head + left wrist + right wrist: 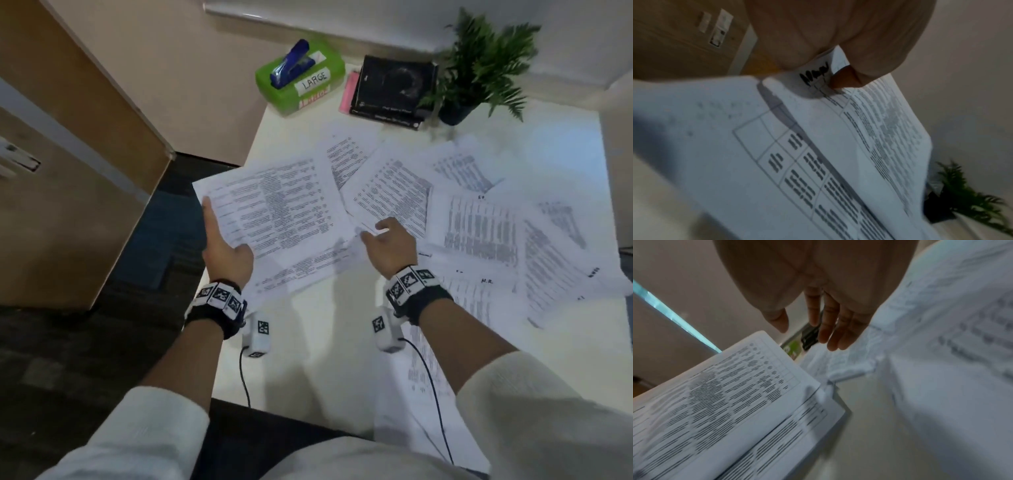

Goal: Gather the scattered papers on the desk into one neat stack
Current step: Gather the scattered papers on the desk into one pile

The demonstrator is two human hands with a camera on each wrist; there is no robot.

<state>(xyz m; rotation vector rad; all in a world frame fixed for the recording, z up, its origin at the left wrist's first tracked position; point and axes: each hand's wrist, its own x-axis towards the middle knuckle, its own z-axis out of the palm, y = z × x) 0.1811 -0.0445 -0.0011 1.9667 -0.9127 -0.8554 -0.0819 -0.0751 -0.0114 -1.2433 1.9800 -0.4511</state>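
Note:
Several printed white papers (479,226) lie scattered over the white desk (325,329). My left hand (222,246) holds a small stack of sheets (274,209) lifted at the desk's left edge, thumb on top and fingers along the left side; the left wrist view shows the thumb (846,78) pressing the held sheets (838,146). My right hand (387,240) hovers over the papers just right of that stack, fingers (830,331) straight and spread, holding nothing. The held stack (725,402) shows at lower left in the right wrist view.
At the back of the desk stand a green box (301,82) with a blue stapler (291,63) on it, black books (394,89) and a potted fern (479,68). A wooden cabinet (68,154) stands to the left over dark floor.

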